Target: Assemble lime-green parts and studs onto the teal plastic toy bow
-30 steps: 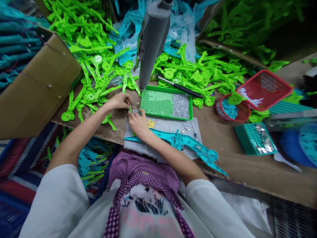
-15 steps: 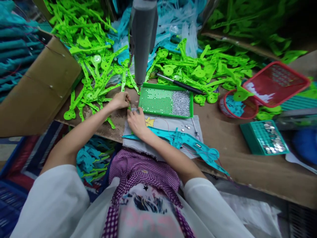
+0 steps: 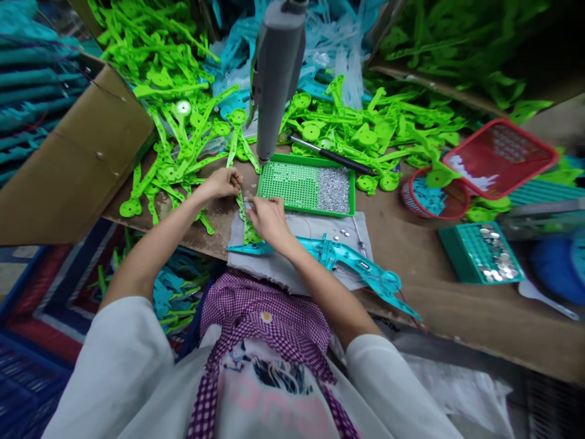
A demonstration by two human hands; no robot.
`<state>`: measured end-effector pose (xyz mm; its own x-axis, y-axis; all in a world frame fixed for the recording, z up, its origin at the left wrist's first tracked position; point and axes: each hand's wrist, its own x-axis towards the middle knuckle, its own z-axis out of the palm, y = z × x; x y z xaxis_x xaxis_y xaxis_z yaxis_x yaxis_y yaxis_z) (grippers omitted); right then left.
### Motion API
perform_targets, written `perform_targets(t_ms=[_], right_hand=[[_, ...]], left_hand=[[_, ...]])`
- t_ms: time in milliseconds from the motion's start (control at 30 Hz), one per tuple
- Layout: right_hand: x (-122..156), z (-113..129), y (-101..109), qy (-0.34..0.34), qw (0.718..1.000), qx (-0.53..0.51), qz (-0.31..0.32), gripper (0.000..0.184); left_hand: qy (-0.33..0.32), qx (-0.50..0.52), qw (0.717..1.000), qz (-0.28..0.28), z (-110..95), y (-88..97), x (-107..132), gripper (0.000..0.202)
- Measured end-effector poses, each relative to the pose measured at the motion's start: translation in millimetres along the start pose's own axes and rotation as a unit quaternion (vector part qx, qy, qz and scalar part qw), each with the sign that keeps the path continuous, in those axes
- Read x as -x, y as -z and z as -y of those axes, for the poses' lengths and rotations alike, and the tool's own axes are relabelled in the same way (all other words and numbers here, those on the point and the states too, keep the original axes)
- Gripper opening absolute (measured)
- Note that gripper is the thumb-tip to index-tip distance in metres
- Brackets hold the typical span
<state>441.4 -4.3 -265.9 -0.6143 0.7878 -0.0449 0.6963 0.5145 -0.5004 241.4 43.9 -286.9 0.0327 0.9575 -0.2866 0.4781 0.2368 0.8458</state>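
Lime-green plastic piece (image 3: pixel 242 208), narrow above, wider below, left grip (image 3: pixel 225 183) pinching its top, right grip (image 3: pixel 269 221) alongside, hold unclear

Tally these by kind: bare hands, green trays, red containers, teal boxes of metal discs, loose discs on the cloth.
Bare hands: 2 (left hand, right hand)
Green tray: 1
Red containers: 2 (round, rectangular)
Teal disc box: 1
Loose discs on cloth: 3
Total: 9
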Motion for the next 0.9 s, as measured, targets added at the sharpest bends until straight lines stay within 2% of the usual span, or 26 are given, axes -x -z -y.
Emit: perform_targets(t_ms=[200,333,467,700,900], right_hand=[[1,1,14,-0.03,0.998,0.054,-0.005,0.031],[0,3,18,-0.018,0.993,0.12,-0.006,0.031],[-2,3,19,0.005,0.986,0.165,0.028,0.035],[-1,10,17,-0.017,0.987,0.138,0.076,0.032],[11,15,3,-0.079,0.99,0.095,0.064,0.03]], left_hand=[[-0.019,0.034,0.999,0.002,3,-2.1,2,0.032],[-0.031,0.032,0.999,0.0,5,-2.1,3,0.031],[-0.035,0.038,0.999,-0.001,7,-2.8,2,0.031],[-0.035,0.023,0.999,-0.007,9,-3.2,1,0.032],[-0.044,0.025,0.999,-0.013,10,-5.6,0,0.03]])
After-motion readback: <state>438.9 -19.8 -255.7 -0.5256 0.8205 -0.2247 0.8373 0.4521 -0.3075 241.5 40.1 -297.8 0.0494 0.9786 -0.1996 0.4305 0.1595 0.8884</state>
